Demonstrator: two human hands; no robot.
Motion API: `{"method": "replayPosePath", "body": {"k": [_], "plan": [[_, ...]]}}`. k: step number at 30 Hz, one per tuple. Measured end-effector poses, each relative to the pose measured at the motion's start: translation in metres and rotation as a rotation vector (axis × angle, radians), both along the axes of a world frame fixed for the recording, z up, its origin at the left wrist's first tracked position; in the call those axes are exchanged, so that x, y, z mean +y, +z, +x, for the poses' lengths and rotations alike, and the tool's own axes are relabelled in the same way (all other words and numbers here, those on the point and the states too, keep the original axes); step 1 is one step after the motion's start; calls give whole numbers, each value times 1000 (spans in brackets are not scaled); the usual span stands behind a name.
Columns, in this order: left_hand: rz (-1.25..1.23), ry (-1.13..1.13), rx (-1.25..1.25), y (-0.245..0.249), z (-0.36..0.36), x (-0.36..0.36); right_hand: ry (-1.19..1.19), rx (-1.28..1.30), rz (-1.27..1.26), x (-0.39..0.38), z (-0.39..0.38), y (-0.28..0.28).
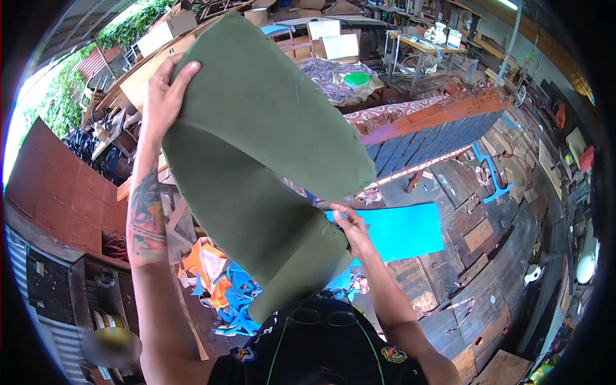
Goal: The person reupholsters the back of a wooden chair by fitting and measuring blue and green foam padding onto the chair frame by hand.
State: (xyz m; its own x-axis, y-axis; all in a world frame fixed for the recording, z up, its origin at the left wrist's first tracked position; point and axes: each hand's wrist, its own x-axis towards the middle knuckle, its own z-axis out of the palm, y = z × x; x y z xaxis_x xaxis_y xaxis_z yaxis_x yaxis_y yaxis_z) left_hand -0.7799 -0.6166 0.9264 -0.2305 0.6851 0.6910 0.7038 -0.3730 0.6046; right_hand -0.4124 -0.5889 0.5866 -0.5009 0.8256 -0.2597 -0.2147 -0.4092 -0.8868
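A large dark green sheet (256, 96), bending over on itself like fabric or thin foam, hangs in front of my body. My left hand (169, 93) is raised high and grips its upper left edge, thumb on the near face. Lower down, my right hand (350, 228) pinches the right edge near the fold. The lower end of the sheet curls toward my chest. Loose threads show on its surface. Behind my right hand a bright blue sheet (404, 232) lies flat.
Blue and orange scraps (234, 295) are heaped on the floor below. An upholstered wooden furniture frame (436, 128) lies to the right on a floor of worn boards (475, 256). A workbench (427, 45) stands at the back; a reddish-brown cabinet (64, 192) is at left.
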Motion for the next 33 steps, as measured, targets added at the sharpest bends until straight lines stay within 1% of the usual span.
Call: {"method": "replayPosePath", "body": {"k": [1,2,4,5,6,8,9,10,12,13,14,15,16,17,18,19,20,21,22,24,25,27,28,30,31,32,33], "plan": [[15,39,73,7,2,-1,22,-18,23,-1,-6,-3],[14,41,73,12,6,-2,24,-18,23,-2,-12,-6],[51,12,86,17,18,-4,104,-137,271,-5,-26,0],[16,8,72,17,22,-6,128,-255,301,0,-32,-3],[17,13,78,15,27,-8,131,-248,303,5,-37,7],[0,87,199,6,38,-9,214,-157,214,10,-44,29],[-13,168,308,3,43,-10,89,61,218,13,-59,1],[-52,196,314,0,48,-11,90,63,220,12,-66,-3],[-41,228,337,-6,52,-12,229,145,-68,10,-77,-9],[20,241,352,-10,50,-13,263,141,-45,0,-84,-6],[80,234,362,-15,49,-10,280,27,-135,-13,-91,-5],[64,291,394,-11,64,-20,271,-71,-140,-28,-99,2],[63,253,345,-11,68,-21,231,-118,-62,-42,-102,9],[84,176,304,-11,74,-23,384,-177,-118,-51,-90,39],[101,305,351,-11,86,-27,291,-93,47,-62,-114,0],[171,226,381,-11,89,-29,306,0,130,-77,-108,14],[199,197,340,-16,89,-28,416,128,122,-87,-90,40],[248,139,335,-19,95,-30,539,-63,80,-94,-94,26],[196,124,303,-21,99,-31,611,28,59,-98,-74,46],[109,79,215,-33,110,-30,691,181,51,-103,-57,38],[105,54,210,-39,120,-26,667,178,46,-101,-45,37],[20,-11,167,-53,143,-17,762,205,51,-98,-15,39],[-38,-35,178,-59,149,-11,735,203,47,-94,-3,43],[-49,-130,146,-72,176,6,703,210,99,-85,24,50],[-114,-131,56,-83,182,14,675,210,96,-80,40,59],[-82,-170,70,-91,192,26,634,79,85,-73,56,69],[-118,-197,75,-97,199,37,593,-50,73,-66,69,75]]}}
